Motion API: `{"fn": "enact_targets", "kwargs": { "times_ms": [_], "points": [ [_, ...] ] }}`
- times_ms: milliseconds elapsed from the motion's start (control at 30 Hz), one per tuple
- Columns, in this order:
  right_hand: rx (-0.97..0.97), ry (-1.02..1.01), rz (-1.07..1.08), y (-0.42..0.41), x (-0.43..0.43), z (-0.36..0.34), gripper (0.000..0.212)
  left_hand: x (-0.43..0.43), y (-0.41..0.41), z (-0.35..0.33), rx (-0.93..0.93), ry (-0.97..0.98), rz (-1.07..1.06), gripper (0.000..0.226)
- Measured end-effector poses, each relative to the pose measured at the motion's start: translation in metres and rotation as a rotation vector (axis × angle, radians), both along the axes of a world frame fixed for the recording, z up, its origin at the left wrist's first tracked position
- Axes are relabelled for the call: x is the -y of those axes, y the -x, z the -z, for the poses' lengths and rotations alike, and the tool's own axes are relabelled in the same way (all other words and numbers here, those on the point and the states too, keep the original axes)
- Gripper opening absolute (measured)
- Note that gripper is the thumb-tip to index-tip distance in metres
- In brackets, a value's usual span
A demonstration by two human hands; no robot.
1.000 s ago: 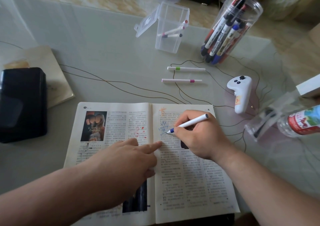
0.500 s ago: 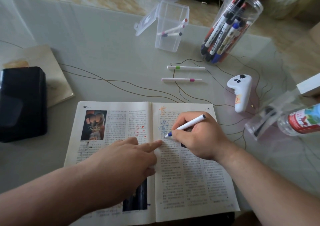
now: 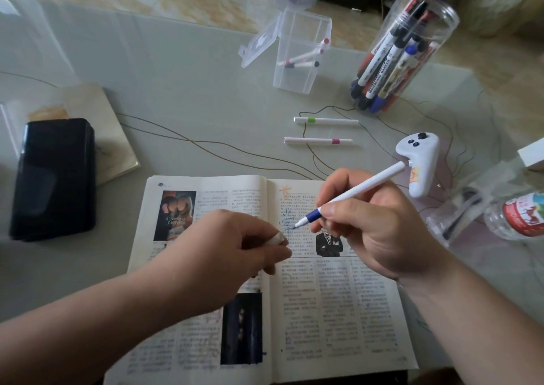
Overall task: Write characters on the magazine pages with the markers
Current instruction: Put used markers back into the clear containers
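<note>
Head view. Your right hand pinches the blue marker between thumb and curled fingers, nib pointing left over the blue scribbles on the upper right page of the open magazine. You cannot tell whether the nib touches the paper. Your left hand hangs over the centre fold, its fingers curled and pinching a small white piece; motion blur hides what the piece is. Your left forearm covers much of the left page, and the magazine's lower left corner is cut off by the frame. On the table beyond the magazine, a green-banded marker and a pink-banded marker lie side by side, apart. Behind them stand a clear box, lid open, holding a few pens, and a clear jar of whiteboard markers. A white controller lies right of the magazine; a bottle is cut off at the right edge. A black case sits at left.
</note>
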State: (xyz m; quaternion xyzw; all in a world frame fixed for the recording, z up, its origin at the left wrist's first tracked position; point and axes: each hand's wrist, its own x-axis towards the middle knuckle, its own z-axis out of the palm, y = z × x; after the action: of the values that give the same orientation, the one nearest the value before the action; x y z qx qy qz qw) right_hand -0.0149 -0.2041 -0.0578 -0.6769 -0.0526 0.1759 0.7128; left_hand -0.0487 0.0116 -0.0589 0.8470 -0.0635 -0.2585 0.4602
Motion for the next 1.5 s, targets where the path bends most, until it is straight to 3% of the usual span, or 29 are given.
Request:
{"fn": "enact_targets", "kwargs": {
  "times_ms": [100, 533, 667, 800, 967, 1167, 1300, 1400, 1500],
  "points": [
    [0.003, 0.009, -0.018, 0.004, 0.0, -0.005, 0.011, 0.0, 0.001, 0.001, 0.004, 0.008, -0.002, 0.022],
    [0.016, 0.126, -0.176, 0.011, -0.005, -0.011, 0.005, -0.001, 0.004, -0.001, 0.127, -0.029, 0.105, 0.042],
    [0.012, 0.148, -0.169, 0.011, -0.003, -0.012, 0.008, -0.003, 0.006, 0.003, 0.279, -0.003, 0.108, 0.045],
    [0.025, 0.112, -0.081, 0.017, -0.012, -0.007, 0.011, -0.003, 0.006, 0.011, 0.472, -0.007, 0.068, 0.044],
    [-0.03, 0.147, -0.015, 0.013, -0.013, -0.007, 0.013, -0.004, -0.009, 0.004, 0.501, -0.107, 0.102, 0.041],
    [-0.014, -0.164, 0.368, 0.004, -0.008, -0.009, 0.01, -0.012, -0.026, -0.002, 0.437, -0.237, 0.036, 0.039],
    [0.144, -0.044, 0.377, 0.016, -0.01, -0.01, 0.006, -0.014, -0.033, -0.012, 0.409, -0.333, -0.059, 0.016],
    [0.257, 0.043, 0.412, 0.018, -0.008, -0.019, 0.01, -0.017, -0.043, -0.023, 0.607, -0.347, -0.119, 0.05],
    [0.341, 0.088, 0.486, 0.009, -0.007, -0.037, 0.006, -0.017, -0.047, -0.041, 0.771, -0.292, -0.2, 0.04]
  ]
}}
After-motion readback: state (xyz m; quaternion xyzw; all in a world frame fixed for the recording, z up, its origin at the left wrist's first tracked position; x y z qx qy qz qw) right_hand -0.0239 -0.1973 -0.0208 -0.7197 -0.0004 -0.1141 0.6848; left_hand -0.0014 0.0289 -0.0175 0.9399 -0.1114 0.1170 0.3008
